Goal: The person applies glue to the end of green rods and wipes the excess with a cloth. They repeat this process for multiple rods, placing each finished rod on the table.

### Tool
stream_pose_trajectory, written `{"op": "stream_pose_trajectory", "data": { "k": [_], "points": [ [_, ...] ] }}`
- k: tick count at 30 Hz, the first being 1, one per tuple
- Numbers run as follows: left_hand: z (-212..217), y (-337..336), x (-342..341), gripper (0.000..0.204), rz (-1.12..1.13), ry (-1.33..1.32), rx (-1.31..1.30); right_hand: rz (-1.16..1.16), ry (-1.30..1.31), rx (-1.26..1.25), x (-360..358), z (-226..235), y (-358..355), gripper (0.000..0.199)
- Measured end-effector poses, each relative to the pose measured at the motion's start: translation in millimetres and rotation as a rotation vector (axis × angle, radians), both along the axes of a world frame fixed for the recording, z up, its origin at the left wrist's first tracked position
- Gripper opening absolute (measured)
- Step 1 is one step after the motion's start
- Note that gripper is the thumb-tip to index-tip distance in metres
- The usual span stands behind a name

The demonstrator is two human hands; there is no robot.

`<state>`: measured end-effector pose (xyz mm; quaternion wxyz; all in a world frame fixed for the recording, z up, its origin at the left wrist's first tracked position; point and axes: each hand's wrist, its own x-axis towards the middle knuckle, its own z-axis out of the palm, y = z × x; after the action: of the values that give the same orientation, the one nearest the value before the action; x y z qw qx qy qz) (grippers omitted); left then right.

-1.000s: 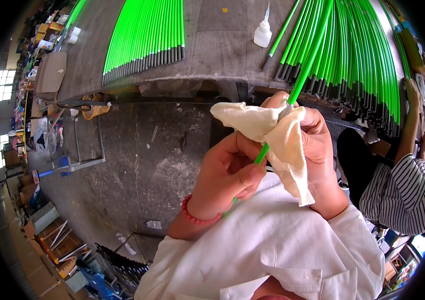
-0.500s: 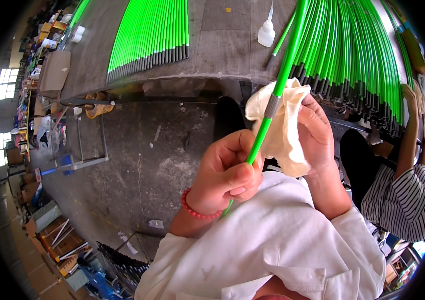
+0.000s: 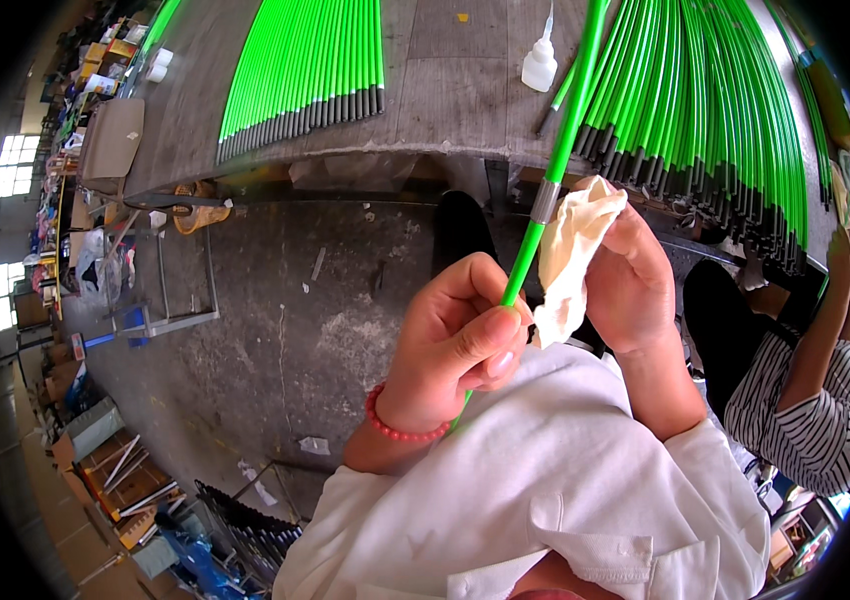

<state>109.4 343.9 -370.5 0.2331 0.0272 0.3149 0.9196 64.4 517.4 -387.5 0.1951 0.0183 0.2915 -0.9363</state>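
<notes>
While the left hand [image 3: 455, 340] pinches a green rod [image 3: 557, 170] between thumb and fingers, I see from the head view that the right hand [image 3: 630, 285] has slid a crumpled white rag [image 3: 570, 255] down the shaft. A second ago the rag wrapped the rod higher up and covered the grey band [image 3: 545, 200]; now the band is bare and the rag sits just beside the rod, below it, bunched in the right fingers, which are closed on the cloth. The rod itself has swung more upright and runs from the left fist up past the table edge [image 3: 415, 150]. I judge that one wiping pass over the band is done and the cloth is being gathered for another stroke or set aside.

On the table lie two fans of green rods, one to the left [image 3: 305, 65] and a larger one to the right [image 3: 715, 110], with a small white squeeze bottle [image 3: 540, 65] between them. A co-worker in a striped shirt [image 3: 810, 420] sits at the right, arm raised to the table. A red bead bracelet [image 3: 395, 425] circles the left wrist.
</notes>
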Motion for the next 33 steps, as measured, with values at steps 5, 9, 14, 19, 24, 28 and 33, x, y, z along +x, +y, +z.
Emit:
{"op": "stream_pose_trajectory", "data": {
  "k": [5, 9, 14, 19, 24, 28, 33],
  "points": [
    [4, 3, 0, 0.031, 0.23, 0.072, -0.266, -0.048, -0.019, 0.09, 3, 12, -5, 0.035],
    [3, 2, -3, 0.052, 0.236, 0.128, -0.366, -0.005, 0.006, -0.023, 3, 21, -10, 0.031],
    [0, 11, -6, 0.043, 0.339, 0.17, -0.515, 0.014, 0.009, -0.142, 6, 9, -10, 0.029],
    [11, -3, -11, 0.026, 0.302, 0.088, -0.437, 0.119, -0.007, -0.269, 2, -2, 2, 0.033],
    [11, -7, -13, 0.024, 0.312, 0.186, -0.428, 0.081, -0.019, -0.035, -5, 6, 12, 0.066],
    [8, -2, -15, 0.026, 0.288, 0.224, -0.414, 0.221, 0.266, 0.28, -6, 7, 13, 0.066],
    [13, 2, -15, 0.022, 0.255, 0.169, -0.424, 0.253, 0.238, 0.5, -8, 5, 23, 0.018]
  ]
}}
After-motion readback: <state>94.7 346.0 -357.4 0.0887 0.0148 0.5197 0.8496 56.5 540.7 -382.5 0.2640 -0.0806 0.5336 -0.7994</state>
